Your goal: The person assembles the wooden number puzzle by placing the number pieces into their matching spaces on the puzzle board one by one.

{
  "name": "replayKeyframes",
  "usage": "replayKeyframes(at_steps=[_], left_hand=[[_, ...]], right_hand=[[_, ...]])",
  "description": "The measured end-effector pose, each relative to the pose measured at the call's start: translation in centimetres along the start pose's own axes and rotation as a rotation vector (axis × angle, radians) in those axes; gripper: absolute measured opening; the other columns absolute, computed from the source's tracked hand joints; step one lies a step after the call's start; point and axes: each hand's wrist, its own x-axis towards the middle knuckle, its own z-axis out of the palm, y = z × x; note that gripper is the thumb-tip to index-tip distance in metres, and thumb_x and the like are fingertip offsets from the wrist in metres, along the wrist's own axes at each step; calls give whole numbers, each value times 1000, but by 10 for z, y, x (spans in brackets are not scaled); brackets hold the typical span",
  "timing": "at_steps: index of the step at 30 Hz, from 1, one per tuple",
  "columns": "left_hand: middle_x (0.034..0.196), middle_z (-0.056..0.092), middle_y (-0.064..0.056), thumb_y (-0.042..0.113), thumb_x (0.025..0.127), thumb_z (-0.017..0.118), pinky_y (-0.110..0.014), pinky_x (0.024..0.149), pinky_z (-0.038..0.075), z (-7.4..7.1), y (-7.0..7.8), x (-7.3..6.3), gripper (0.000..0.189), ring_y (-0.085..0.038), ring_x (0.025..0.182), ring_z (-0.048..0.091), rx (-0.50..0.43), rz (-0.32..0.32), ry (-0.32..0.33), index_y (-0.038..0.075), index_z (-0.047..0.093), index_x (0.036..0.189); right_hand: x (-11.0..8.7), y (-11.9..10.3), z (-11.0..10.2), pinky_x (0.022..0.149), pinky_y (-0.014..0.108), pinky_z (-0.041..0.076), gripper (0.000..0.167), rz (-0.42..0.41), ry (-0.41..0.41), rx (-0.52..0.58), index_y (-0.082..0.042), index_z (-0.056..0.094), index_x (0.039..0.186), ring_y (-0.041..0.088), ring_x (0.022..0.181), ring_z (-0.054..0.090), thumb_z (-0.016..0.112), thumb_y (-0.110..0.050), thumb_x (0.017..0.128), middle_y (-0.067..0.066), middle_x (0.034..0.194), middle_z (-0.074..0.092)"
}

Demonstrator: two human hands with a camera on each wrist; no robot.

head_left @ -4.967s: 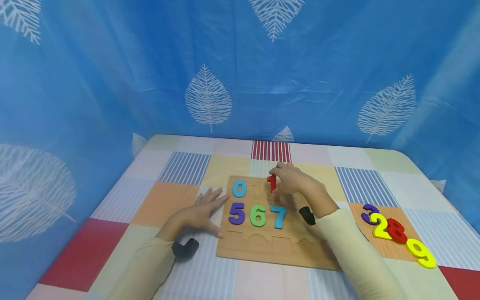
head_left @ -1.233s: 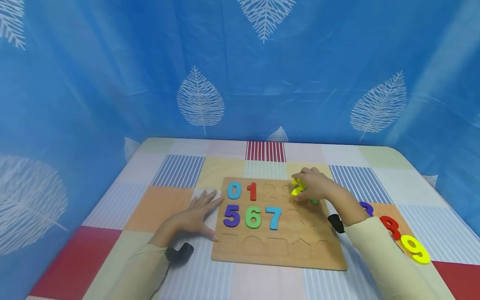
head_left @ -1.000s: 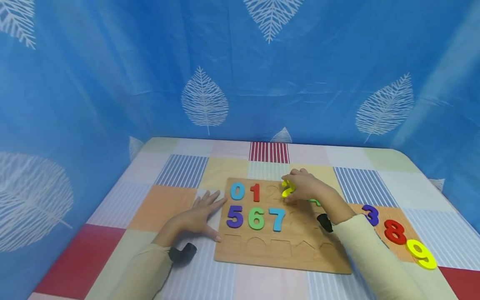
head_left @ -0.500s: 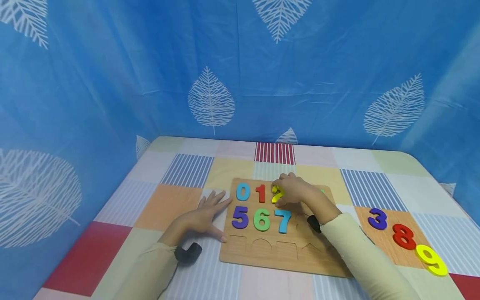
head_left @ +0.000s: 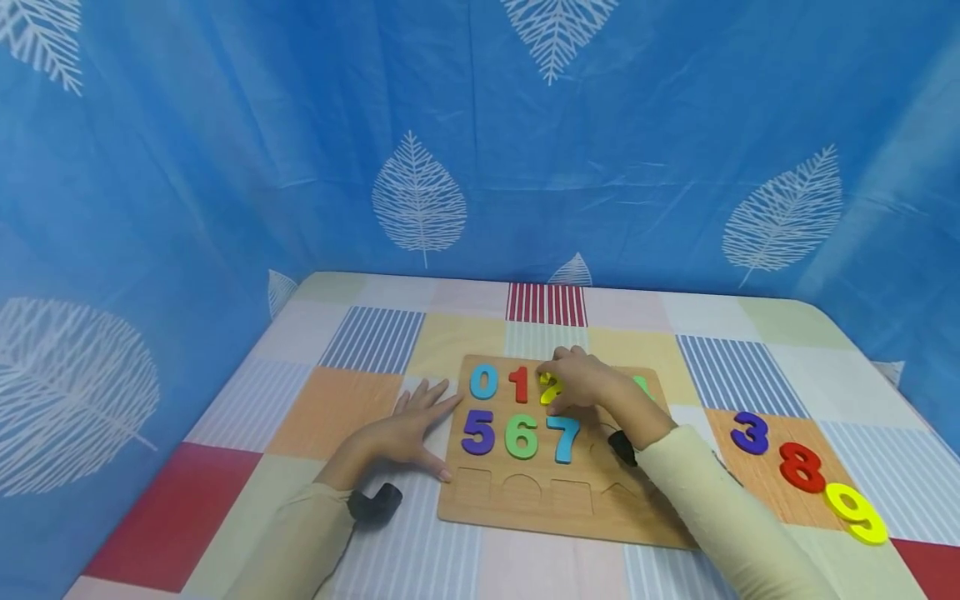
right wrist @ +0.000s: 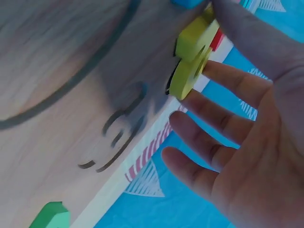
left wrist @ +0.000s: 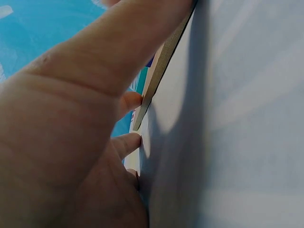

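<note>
A blue curtain (head_left: pixel 645 108) hung behind the checkered surface (head_left: pixel 735 317), on which lay the wooden board (head_left: pixel 510 510). The left hand (head_left: pixel 399 435), its grip released and fingers spread, touched the board's left edge; the right hand (head_left: pixel 585 383) had its grip pinching the yellow 2 (head_left: pixel 549 393) at the top row, beside the red 1 (head_left: pixel 520 385). A purple 3 (head_left: pixel 753 433), red 8 (head_left: pixel 802 468) and yellow 9 (head_left: pixel 863 511) lay right of the board.
</note>
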Motion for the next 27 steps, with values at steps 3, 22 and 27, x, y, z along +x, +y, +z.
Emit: replayKeyframes(at_steps=[3,22,27], left_hand=[[155,4,-11,48,59,80,-53,112,-4,1,0,0,109,-35,140,-9,-1,1,-2,19,21,146],[155,3,-11,52,58,79,-54,112,-5,0,2,1,110,-35,140,-10,-11,15,1,19,20,146],[154,4,-12,53,58,78,-56,111,-5,2,-1,1,111,-37,140,-10,-26,20,6,18,21,146]], right_hand=[[0,0,1,79,41,48,57,7,7,-10,-12,58,122,25,95,45,77,-29,71,12,111,54],[-42,42,-2,82,46,45,65,41,101,46,-4,51,128,34,102,47,75,-30,73,19,116,52],[-74,72,-3,82,50,44,64,70,132,66,0,50,128,39,102,47,74,-27,75,22,114,52]])
